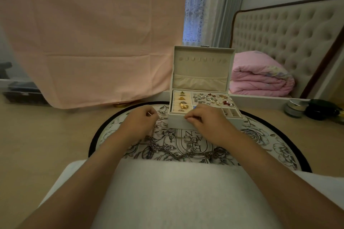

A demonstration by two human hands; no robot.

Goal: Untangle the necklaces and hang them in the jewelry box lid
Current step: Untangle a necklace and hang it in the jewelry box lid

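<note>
Pinching fine chain in curled fingertips, left hand (140, 120) and right hand (202, 119) work the tangled necklaces (168, 148), likely light, limp, snag-prone, best held near a clasp.

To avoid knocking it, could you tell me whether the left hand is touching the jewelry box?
Apart: the head view shows patterned mat between the left hand and the jewelry box.

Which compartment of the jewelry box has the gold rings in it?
The narrow ring-roll compartment on the left; the wider compartment beside it holds silver and red pieces.
</note>
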